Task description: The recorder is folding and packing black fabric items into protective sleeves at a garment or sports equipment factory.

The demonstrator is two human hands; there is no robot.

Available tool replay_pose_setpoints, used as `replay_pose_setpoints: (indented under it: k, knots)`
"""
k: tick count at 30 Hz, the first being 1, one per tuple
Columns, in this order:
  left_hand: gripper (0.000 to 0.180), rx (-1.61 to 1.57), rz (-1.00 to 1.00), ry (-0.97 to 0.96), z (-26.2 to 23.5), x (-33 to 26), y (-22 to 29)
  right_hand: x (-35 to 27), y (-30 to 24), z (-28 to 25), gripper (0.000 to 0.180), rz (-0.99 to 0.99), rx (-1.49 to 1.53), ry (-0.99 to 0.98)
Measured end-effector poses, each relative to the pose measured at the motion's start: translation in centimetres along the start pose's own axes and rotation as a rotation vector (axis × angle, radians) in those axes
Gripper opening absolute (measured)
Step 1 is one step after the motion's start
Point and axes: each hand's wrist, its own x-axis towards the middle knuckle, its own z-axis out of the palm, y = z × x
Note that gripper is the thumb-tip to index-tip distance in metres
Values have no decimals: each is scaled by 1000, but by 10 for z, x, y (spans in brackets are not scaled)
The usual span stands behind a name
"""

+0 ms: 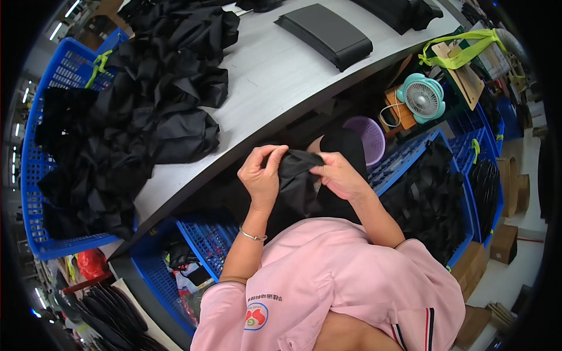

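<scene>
A piece of black fabric [297, 184] hangs in folds between my two hands, in front of my pink shirt and just off the table's near edge. My left hand [261, 173] pinches its upper left corner between thumb and fingers. On the other side my right hand [342, 175] grips the cloth's upper right edge, fingers curled round it. The fabric's lower end drops toward my lap, where dark cloth makes its outline hard to tell.
On the white table [257, 82] lie a heap of black fabric pieces [158, 99] and a neat dark stack [328, 32]. A blue basket [35, 199] stands at the left. To the right are a purple basket [373, 140], a teal fan [422, 98] and a blue crate [404, 164] of black cloth.
</scene>
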Motion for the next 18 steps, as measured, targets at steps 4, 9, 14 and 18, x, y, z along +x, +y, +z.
replay_pose_setpoints:
  k: [4, 9, 14, 18]
  knots:
    - [14, -189, -176, -11, -5, -1, -6, -14, 3, 15, 31, 79, 155, -215]
    - [46, -700, -1015, -196, -12, -6, -18, -16, -26, 24, 37, -64, -127, 1]
    - [27, -1142, -1279, -619, -17, -44, -3, 10, -23, 16, 33, -239, -509, 143]
    - [30, -626, -777, -1207, -10, -78, -21, 26, 20, 42, 33, -145, -437, 14]
